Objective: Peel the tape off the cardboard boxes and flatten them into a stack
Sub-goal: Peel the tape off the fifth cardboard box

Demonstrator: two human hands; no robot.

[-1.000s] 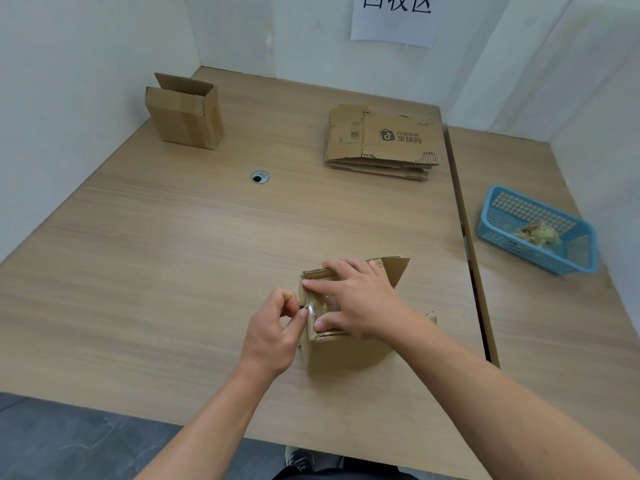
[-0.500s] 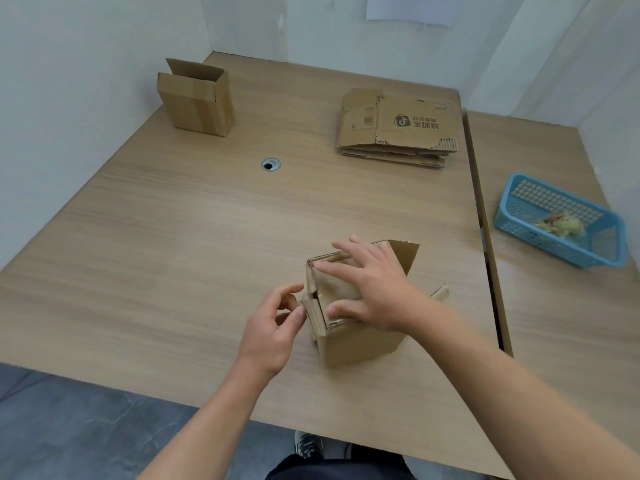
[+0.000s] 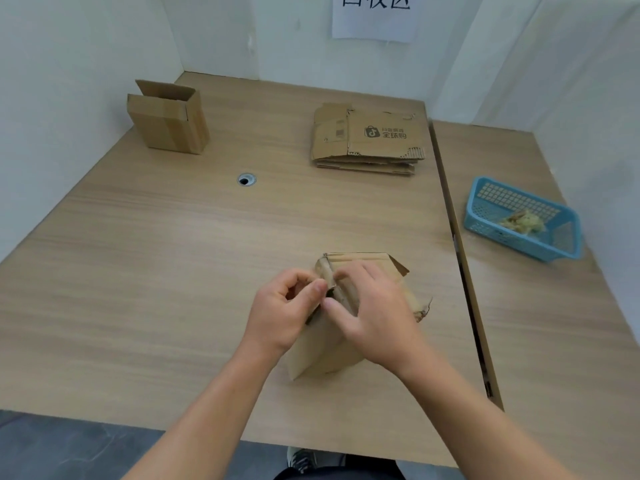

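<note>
A white paper sign (image 3: 374, 19) on the far wall carries large black Chinese characters. The top edge of the view cuts them off, but they appear to read 回收区. The top sheet of the flattened cardboard stack (image 3: 398, 147), far and right of centre, bears a dark shopping-bag logo (image 3: 371, 132) with a music-note mark. Two printed lines stand to its right: the lower reads 全球购, the smaller upper one is too blurred to read. A small barcode-like print (image 3: 340, 133) stands on that sheet's left panel.

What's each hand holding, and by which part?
Left hand pinches the tape strip at the top edge of the box; right hand grips the box across its top.
</note>
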